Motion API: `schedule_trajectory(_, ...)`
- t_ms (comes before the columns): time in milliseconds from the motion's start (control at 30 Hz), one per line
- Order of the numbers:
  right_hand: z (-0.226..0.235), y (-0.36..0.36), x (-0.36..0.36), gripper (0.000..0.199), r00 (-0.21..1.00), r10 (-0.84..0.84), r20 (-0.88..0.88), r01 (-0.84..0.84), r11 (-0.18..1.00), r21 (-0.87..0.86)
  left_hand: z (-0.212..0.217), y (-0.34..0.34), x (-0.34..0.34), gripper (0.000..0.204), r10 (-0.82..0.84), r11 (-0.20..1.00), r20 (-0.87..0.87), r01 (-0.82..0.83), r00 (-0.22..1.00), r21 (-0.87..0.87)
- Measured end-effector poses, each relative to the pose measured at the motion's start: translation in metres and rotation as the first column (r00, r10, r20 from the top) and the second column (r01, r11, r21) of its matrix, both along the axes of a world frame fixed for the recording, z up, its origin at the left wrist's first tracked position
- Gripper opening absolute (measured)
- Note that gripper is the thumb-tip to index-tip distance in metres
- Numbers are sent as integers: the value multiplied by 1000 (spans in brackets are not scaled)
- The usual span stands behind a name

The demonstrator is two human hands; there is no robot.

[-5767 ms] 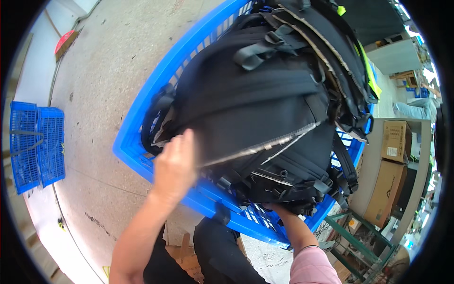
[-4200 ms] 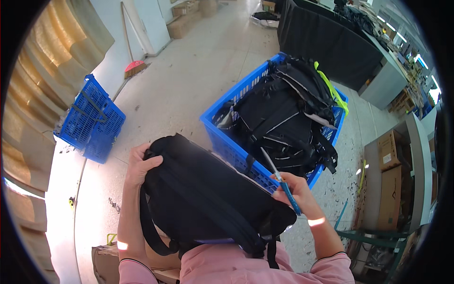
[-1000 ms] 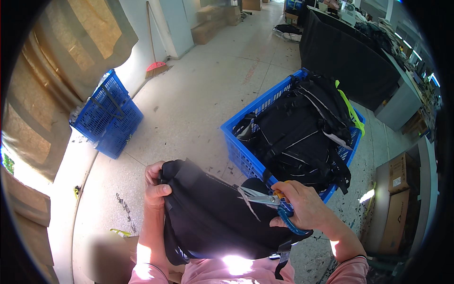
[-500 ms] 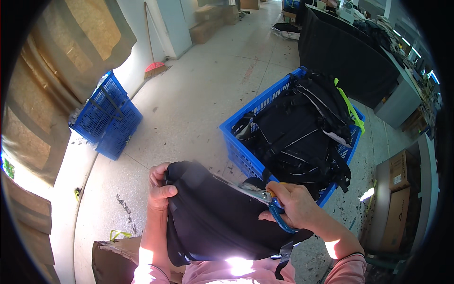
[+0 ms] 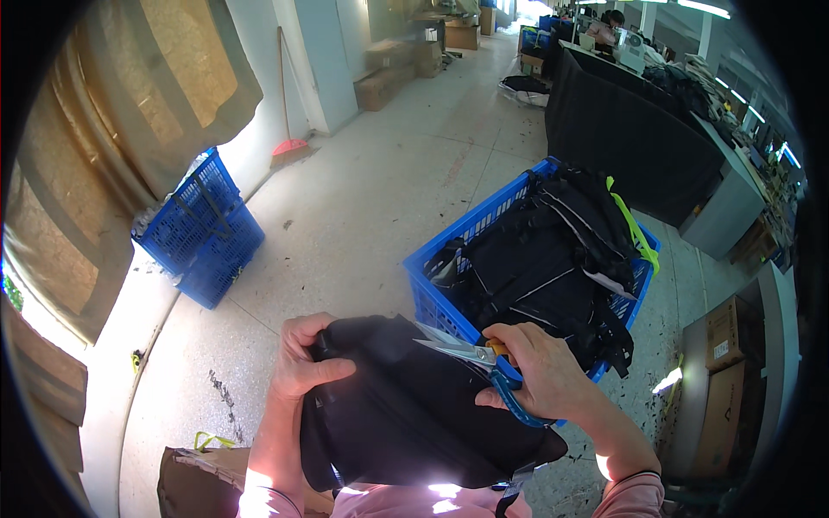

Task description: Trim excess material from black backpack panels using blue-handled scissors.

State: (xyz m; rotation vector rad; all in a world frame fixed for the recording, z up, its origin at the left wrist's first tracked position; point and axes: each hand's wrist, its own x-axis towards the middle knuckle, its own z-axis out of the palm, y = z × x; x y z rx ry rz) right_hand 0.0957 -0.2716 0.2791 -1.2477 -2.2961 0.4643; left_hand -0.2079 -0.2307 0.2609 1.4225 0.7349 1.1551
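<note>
A black fabric bag piece [image 5: 406, 406] lies across my lap. Its upper left edge is gripped by my left hand [image 5: 306, 358], the thumb on top and the fingers curled behind. In my right hand [image 5: 540, 371] is a pair of scissors [image 5: 471, 352] with blue and orange handles. The blades are parted and point left along the fabric's far edge; whether they touch the cloth I cannot tell. Beyond my right hand stands a blue plastic crate [image 5: 440, 298] heaped with black bags [image 5: 553, 250] that have pale piping and a neon yellow strap [image 5: 635, 226].
Blue baskets [image 5: 207, 229] stand at left by a brown curtain [image 5: 173, 78]. A cardboard box [image 5: 194, 483] is near my left elbow. A broom [image 5: 289, 147] leans on the wall. At right are shelves with cartons [image 5: 725, 388] and a black-draped workbench [image 5: 630, 138], a person [image 5: 604, 30] behind it.
The scissor blades have spread apart. My left thumb has shifted right over the fabric's edge. The whole surroundings sit lower in the picture, as my head has tilted up.
</note>
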Motion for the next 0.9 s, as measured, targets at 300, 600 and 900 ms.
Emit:
schedule_trajectory(300, 27, 2, 3, 68, 990, 55, 127, -54, 998, -7, 18, -8, 11, 28, -3, 987, -97, 19, 995, 157)
schedule_trajectory(600, 19, -1, 2, 56, 994, 80, 78, -75, 995, -58, 17, -5, 15, 30, -14, 983, -168, 44, 986, 178)
schedule_trajectory(900, 23, 0, 7, 50, 996, 81, 29, -79, 995, -66, 18, -4, 19, 30, -45, 982, -157, 73, 987, 177)
